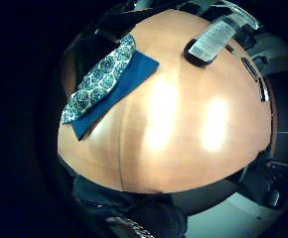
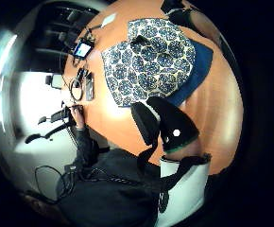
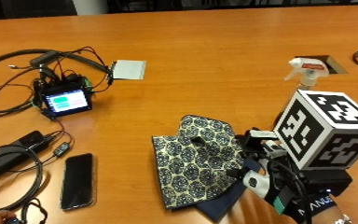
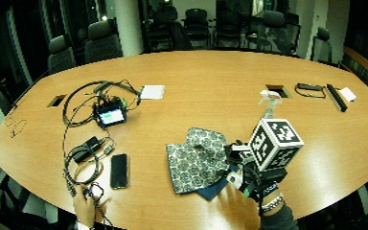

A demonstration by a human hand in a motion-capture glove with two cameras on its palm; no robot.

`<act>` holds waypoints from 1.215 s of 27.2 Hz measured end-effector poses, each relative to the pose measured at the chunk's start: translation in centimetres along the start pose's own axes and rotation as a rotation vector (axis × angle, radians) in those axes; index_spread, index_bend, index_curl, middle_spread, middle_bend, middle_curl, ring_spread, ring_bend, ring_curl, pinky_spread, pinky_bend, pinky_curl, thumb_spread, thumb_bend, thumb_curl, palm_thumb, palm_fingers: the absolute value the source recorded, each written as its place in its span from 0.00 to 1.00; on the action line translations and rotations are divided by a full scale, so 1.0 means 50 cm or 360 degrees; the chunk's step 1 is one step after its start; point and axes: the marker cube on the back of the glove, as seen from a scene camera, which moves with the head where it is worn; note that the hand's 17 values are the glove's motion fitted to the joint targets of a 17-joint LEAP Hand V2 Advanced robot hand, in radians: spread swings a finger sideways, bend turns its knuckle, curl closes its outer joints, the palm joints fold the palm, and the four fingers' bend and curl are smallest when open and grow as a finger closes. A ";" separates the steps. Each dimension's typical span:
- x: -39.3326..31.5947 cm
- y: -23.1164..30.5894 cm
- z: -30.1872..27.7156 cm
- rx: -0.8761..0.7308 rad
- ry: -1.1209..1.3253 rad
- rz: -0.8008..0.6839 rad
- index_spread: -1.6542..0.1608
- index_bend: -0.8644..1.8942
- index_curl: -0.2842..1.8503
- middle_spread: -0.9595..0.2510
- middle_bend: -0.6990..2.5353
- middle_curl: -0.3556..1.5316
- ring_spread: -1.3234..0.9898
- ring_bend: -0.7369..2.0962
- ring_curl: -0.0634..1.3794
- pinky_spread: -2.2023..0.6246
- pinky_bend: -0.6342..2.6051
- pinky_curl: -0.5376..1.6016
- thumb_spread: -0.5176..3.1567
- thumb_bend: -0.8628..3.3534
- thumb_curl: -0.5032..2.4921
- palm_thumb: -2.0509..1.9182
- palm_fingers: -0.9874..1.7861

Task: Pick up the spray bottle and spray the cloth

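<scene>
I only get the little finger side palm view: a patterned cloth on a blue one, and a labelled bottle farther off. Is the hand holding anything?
Observer: No. In the outside view the gloved hand sits at the cloth's edge and seems to hold nothing.
Operator: Is the bottle standing?
Observer: Yes. The spray bottle stands upright on the table beyond the hand, with its white trigger head on top.
Operator: Anything else nearby?
Observer: A black phone lies flat on the far side of the cloth from the hand.

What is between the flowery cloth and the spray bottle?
Just bare table. In the outside view the spray bottle stands apart from the patterned cloth, with only wood between them. The gloved right hand sits beside the cloth, nearer the person.
</scene>
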 end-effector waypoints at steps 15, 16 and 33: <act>-0.010 -0.013 0.004 0.0056 0.0062 0.0052 0.69 0.42 0.25 0.75 0.27 0.28 0.57 0.34 0.16 0.86 0.30 0.35 0.40 0.25 0.21 0.63 0.53; -0.011 -0.014 0.005 0.0054 0.0060 0.0049 0.69 0.42 0.25 0.75 0.27 0.28 0.57 0.34 0.16 0.86 0.29 0.35 0.41 0.25 0.21 0.63 0.53; -0.038 -0.052 0.023 -0.0018 0.0057 -0.0025 0.67 0.40 0.28 0.76 0.27 0.31 0.57 0.33 0.19 0.87 0.28 0.37 0.44 0.23 0.23 0.64 0.53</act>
